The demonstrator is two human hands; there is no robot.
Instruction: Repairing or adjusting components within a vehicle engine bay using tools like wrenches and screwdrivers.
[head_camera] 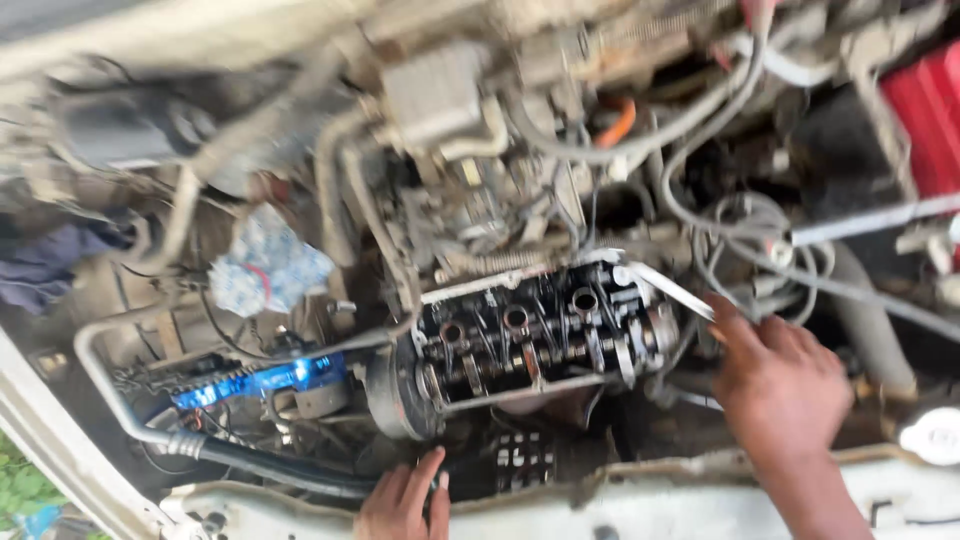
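I look down into an open car engine bay. The uncovered cylinder head [530,335] lies in the middle, dark and oily, with its valve springs showing. My right hand [780,385] reaches in at its right end and grips a thin flat metal tool [668,288] that points toward the head's upper right corner. My left hand [405,500] rests with fingers spread on the white front panel [640,500] just below the head.
A crumpled white rag [268,262] lies left of the head. A blue part [262,380] sits lower left above a black hose [270,465]. Grey hoses and cables [740,225] loop at upper right. A red battery [925,120] stands far right.
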